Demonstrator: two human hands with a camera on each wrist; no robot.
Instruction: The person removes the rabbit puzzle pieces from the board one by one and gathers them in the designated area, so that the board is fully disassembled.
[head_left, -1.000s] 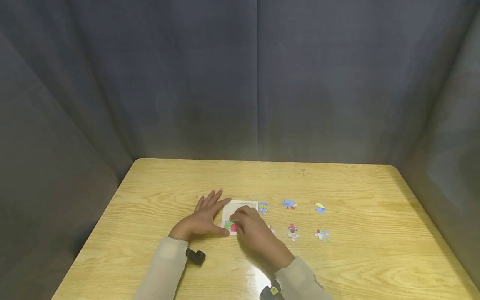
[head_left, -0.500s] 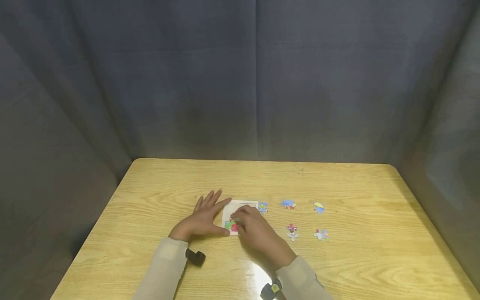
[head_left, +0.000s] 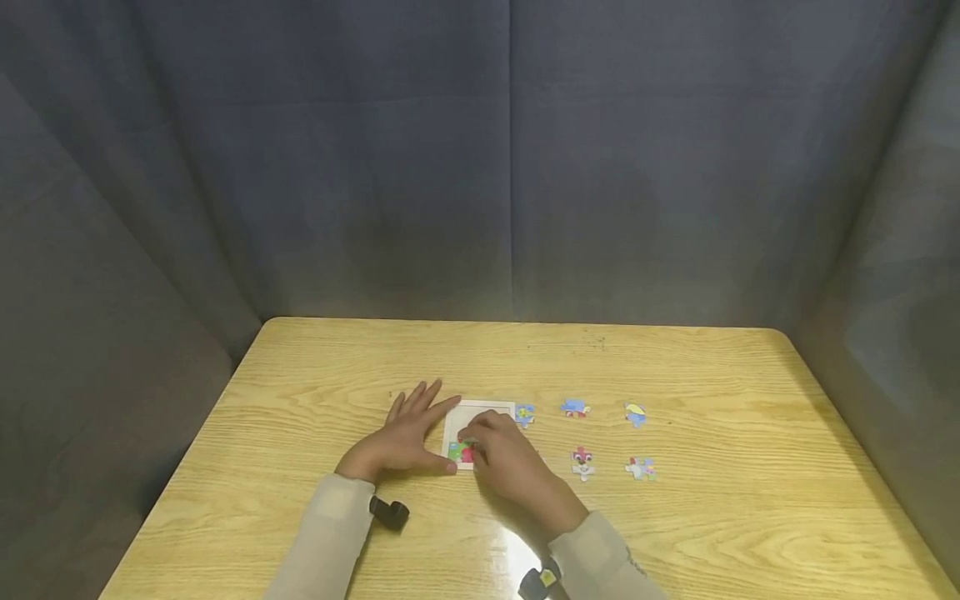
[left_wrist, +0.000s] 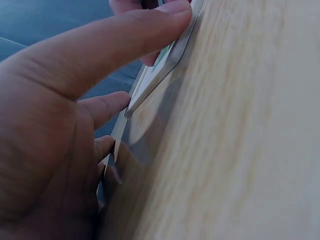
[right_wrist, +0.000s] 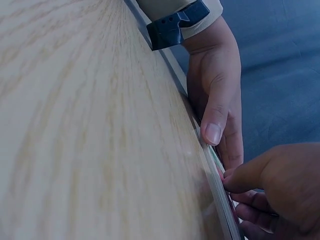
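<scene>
My left hand (head_left: 405, 437) lies spread at the left side of a white-rimmed puzzle tray (head_left: 487, 403), its thumb at the near corner and index finger at the far corner. Over the tray, my right hand (head_left: 510, 458) has its fingers bent, pinching a puzzle piece mostly hidden beneath them. Green and red puzzle pieces (head_left: 465, 454) show in the tray's near left corner, beside those fingertips. In the right wrist view, the right thumb (right_wrist: 245, 175) presses close to a red patch just inside the tray's edge.
Right of the tray lie several loose puzzle pieces: a blue one with a yellow flower (head_left: 524, 415), a blue and red one (head_left: 575, 408), a yellow and blue one (head_left: 635, 414), a pink animal face (head_left: 582, 463) and a whitish one (head_left: 641, 468). Dark curtains (head_left: 510, 167) surround the wooden table (head_left: 712, 400).
My right fingers shift only slightly over the same corner of the tray. The left hand keeps its place, and the loose pieces stay where they were.
</scene>
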